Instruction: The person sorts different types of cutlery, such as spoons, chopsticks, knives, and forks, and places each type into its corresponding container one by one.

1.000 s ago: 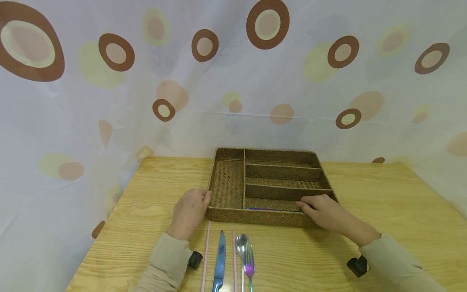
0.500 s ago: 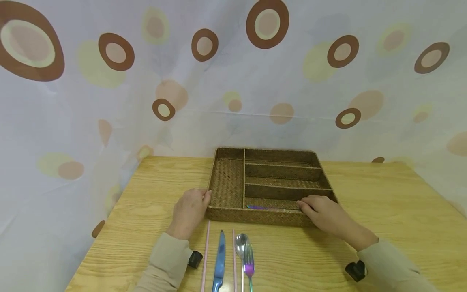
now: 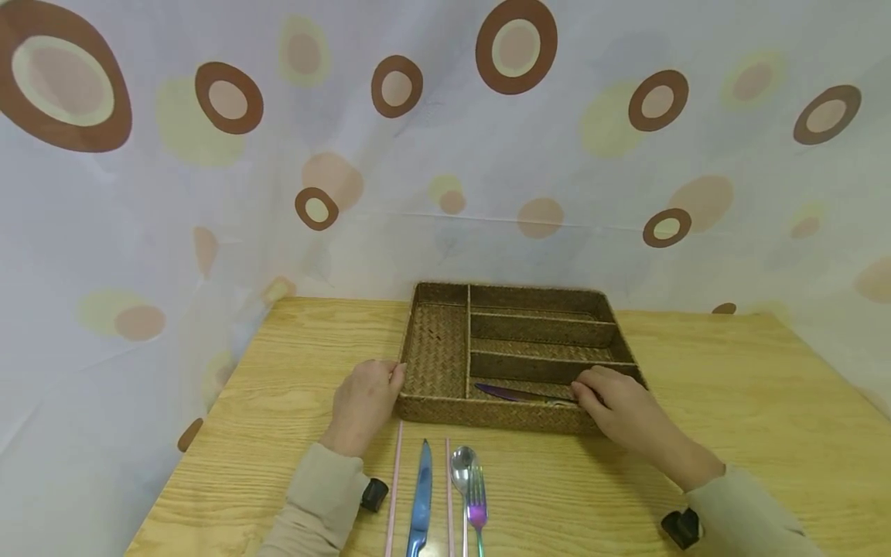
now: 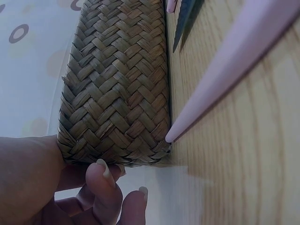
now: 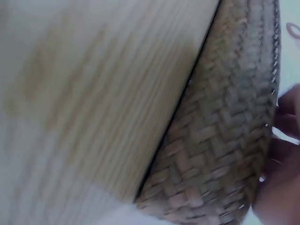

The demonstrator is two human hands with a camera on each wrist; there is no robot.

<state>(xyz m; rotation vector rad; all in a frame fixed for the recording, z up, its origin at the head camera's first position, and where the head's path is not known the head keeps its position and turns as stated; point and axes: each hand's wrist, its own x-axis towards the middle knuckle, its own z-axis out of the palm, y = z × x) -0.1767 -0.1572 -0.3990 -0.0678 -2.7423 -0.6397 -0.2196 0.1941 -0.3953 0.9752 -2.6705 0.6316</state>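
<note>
A brown woven cutlery tray [image 3: 435, 340] with several compartments stands at the back of the table. At its front left corner, my left hand [image 3: 365, 402] grips the side wall, thumb by the rim; curled fingers [image 4: 101, 183] show below the corner in the left wrist view. My right hand [image 3: 616, 402] reaches over the front right rim and pinches the handle end of a purple-blue table knife [image 3: 503, 392]. The blade points left inside the front compartment. Most of the handle is hidden by the hand and front wall. In the right wrist view the knife is hidden behind the weave.
In front of the tray lie two pink chopsticks [image 3: 394, 487] [image 3: 448, 495], a blue knife [image 3: 421, 499], a silver spoon [image 3: 461, 464] and a rainbow fork [image 3: 476, 499]. A patterned curtain [image 3: 445, 155] hangs right behind the tray.
The knife's blade has come away from the front wall toward the compartment's middle, and more of it shows. The right hand has shifted slightly; the left hand keeps its grip on the tray.
</note>
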